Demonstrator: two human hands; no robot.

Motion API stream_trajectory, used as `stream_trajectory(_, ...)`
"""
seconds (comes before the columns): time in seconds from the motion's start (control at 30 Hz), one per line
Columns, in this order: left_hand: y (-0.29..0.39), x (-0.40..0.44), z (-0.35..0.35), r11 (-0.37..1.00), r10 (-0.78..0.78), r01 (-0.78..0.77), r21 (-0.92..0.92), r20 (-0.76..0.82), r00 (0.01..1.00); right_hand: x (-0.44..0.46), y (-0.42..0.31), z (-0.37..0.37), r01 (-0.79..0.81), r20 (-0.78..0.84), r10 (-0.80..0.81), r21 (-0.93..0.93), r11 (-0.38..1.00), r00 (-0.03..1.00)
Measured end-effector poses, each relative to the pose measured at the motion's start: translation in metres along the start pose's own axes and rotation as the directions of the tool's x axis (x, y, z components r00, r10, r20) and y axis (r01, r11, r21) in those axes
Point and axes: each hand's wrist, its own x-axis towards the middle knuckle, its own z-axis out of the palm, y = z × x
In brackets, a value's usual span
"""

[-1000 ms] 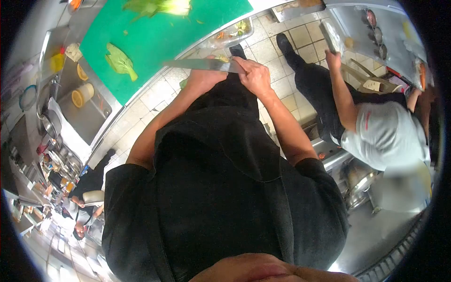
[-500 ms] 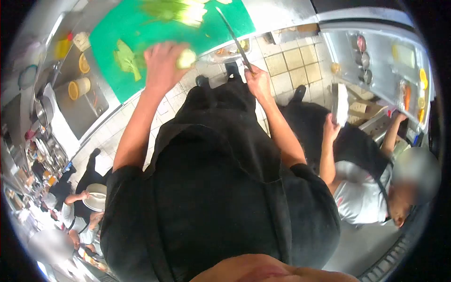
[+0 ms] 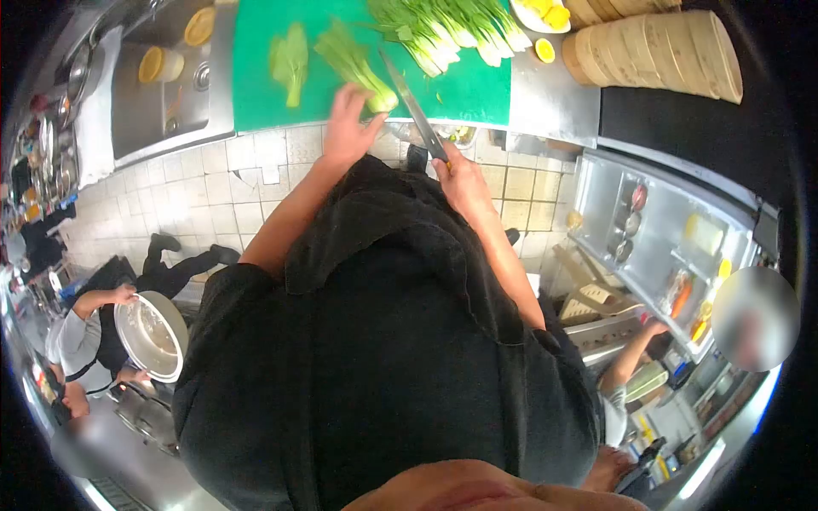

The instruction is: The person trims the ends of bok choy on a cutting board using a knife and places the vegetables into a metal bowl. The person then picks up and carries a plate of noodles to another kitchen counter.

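On the green cutting board (image 3: 256, 85) lies a head of bok choy (image 3: 345, 55), its leaves pointing away from me and its pale base near the board's front edge. My left hand (image 3: 348, 128) holds that base between fingers and thumb. In my right hand (image 3: 463, 177) is a kitchen knife (image 3: 413, 106), its blade slanting up and left over the board, just right of the bok choy and apart from it. A loose green leaf (image 3: 290, 64) lies to the left. Several more bok choy (image 3: 426, 34) are bunched at the board's far right.
Bamboo steamers (image 3: 656, 55) and a cut lemon (image 3: 544, 50) stand right of the board; a sink (image 3: 162, 111) is to the left. Behind me on the left, a person carries a white tub (image 3: 153, 336). At right, another person's arm (image 3: 630, 358) reaches into an open refrigerated drawer (image 3: 648, 230).
My view has swung, bringing the steamers into sight. My left hand, blurred earlier with a pale piece at its fingers, now rests at the bok choy's base. The knife stays in my right hand.
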Motion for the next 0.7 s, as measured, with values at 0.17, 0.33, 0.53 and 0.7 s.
stream_trajectory(0.17,-0.005,0.014,0.008,0.985,0.017,-0.033,-0.171,-0.094,0.995,0.005,-0.012,-0.006,0.08,0.092,-0.072,-0.087,0.993,0.993)
stream_trajectory(0.33,-0.01,0.017,0.004,0.984,0.029,-0.05,-0.173,-0.12,0.992,0.005,-0.028,-0.015,0.179,0.062,-0.171,-0.176,0.968,0.983)
stream_trajectory(0.53,-0.006,0.014,0.005,0.982,-0.005,-0.017,-0.187,-0.12,0.993,0.001,-0.027,-0.011,0.184,0.112,-0.163,-0.215,0.959,0.98)
stream_trajectory(0.7,-0.011,0.016,0.006,0.983,0.021,-0.047,-0.176,-0.146,0.989,0.006,-0.018,-0.002,0.189,0.136,-0.159,-0.248,0.95,0.978)
